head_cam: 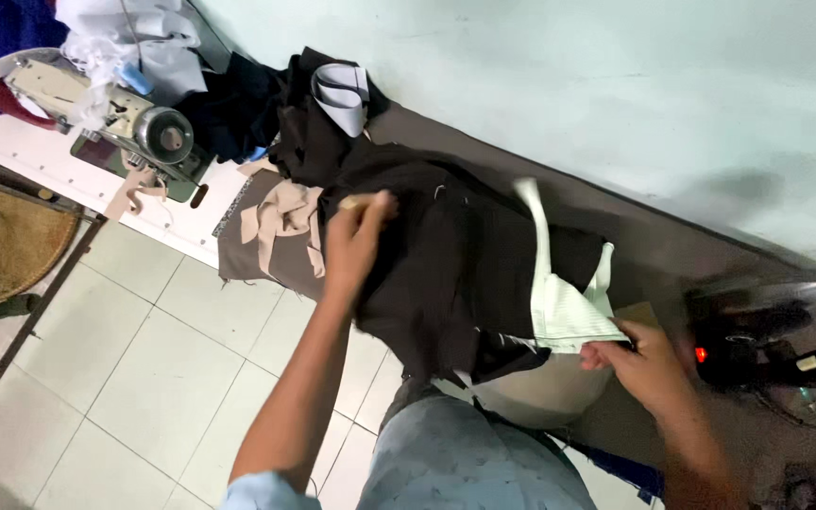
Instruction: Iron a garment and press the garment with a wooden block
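Your left hand (359, 236) is pressing its closed fingers (377, 210) into the dark garment (446, 260) lying on the counter (654, 247), while your right hand (637, 359) is pinching the garment's pale striped lining (567, 312). The black iron (757, 326) is sitting just beyond that hand; the sewing machine (106, 109) is standing well past the garment's far end.
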